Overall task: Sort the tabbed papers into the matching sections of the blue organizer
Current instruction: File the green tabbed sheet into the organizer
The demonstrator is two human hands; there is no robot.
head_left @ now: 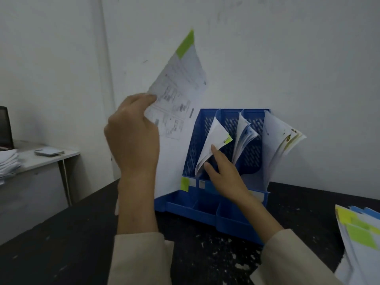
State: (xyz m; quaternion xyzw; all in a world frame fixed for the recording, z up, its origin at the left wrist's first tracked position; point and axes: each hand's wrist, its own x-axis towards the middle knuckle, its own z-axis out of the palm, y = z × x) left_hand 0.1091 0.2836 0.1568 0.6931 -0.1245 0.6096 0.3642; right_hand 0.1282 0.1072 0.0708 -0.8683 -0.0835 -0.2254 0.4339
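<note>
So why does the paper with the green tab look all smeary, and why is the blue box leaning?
Head view: the held paper in the left hand is motion-blurred, so its print can't be read; the wide lens bends the edges, tilting the blue organizer; the light is dim and soft, without glare.

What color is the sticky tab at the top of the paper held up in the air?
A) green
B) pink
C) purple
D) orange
A: the left hand grips the raised paper by its edge, and the tab on its top corner is bright yellow-green.
</note>
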